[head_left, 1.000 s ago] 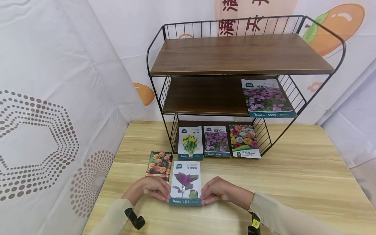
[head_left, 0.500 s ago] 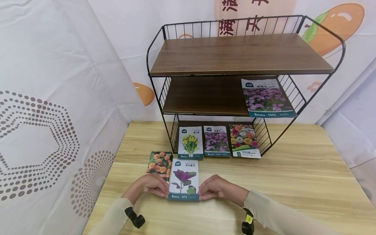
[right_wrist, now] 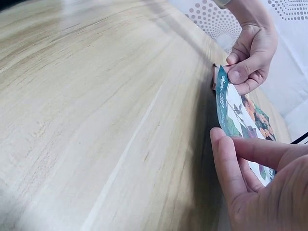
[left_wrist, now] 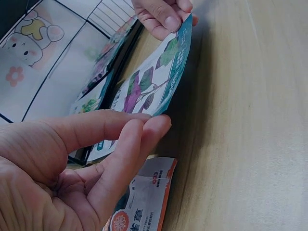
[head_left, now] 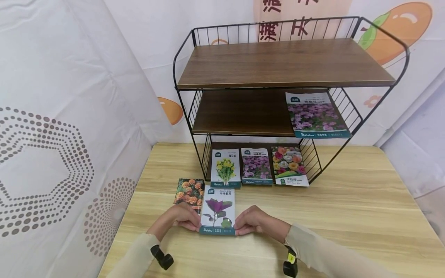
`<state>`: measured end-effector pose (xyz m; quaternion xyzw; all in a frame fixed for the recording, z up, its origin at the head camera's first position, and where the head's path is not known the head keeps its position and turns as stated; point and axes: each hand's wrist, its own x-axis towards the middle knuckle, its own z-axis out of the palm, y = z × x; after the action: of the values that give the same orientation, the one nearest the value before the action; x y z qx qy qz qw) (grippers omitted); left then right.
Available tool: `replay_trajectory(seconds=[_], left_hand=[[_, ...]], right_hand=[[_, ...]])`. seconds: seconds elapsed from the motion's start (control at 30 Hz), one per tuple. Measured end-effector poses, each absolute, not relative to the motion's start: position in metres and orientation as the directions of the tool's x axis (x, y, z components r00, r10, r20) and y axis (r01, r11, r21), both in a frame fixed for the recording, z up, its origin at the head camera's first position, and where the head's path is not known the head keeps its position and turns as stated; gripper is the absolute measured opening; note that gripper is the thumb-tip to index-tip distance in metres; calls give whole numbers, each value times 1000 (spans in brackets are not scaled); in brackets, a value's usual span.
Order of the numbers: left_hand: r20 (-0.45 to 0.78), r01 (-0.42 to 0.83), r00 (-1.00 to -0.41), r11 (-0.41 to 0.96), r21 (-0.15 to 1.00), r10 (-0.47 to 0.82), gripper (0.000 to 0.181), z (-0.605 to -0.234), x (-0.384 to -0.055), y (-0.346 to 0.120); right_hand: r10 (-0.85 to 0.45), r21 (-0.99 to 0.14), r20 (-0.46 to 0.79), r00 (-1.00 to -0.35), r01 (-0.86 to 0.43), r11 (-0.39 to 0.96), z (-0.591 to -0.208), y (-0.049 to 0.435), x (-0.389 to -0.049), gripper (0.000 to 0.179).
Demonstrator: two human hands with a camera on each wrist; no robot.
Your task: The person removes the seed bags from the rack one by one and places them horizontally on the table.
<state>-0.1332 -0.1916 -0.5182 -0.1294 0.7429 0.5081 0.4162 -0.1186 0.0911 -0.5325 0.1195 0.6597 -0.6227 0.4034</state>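
Observation:
A white and teal seed packet [head_left: 217, 210] with a purple-leaved plant on it is held by both hands at its lower corners. My left hand [head_left: 184, 217] pinches the left corner between thumb and fingers. On the opposite corner, my right hand [head_left: 253, 222] pinches in the same way. In the left wrist view the packet's near edge is raised over the table, casting a shadow. Its top edge meets the bottom of a yellow-flower seed packet [head_left: 225, 168] in the head view. An orange marigold seed packet [head_left: 189, 192] lies beside it, partly behind my left hand.
A black wire rack with brown shelves [head_left: 285, 63] stands at the back of the wooden table [head_left: 354, 216]. Its lowest shelf also bears a purple-flower packet [head_left: 256, 166] and a mixed-rose-like packet [head_left: 289, 166]. A larger purple-flower packet [head_left: 317, 116] leans on the middle shelf.
Both hands have moved the purple-leaf packet away from the body, toward the rack, and slightly left. The other packets have stayed in place.

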Motion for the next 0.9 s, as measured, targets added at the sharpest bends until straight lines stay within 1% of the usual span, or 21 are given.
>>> replay_trajectory(seconds=[0.23,0.57,0.9], left_hand=[[-761,-617,-626,487,618,173,9,-520,-132,-187],[-760,-604,-624,503,618,183,9,-520,-129,-189],[-768,-591,-623,555,585,146,8,-520,-129,-188]], right_hand=[[-339,-738,-670,-661,644,203,-534,90,-116,11],[-347,-747,-661,-665,629,217,-538,88,-113,8],[-340,-748,-662,-668,620,238,-541,84,-112,8]])
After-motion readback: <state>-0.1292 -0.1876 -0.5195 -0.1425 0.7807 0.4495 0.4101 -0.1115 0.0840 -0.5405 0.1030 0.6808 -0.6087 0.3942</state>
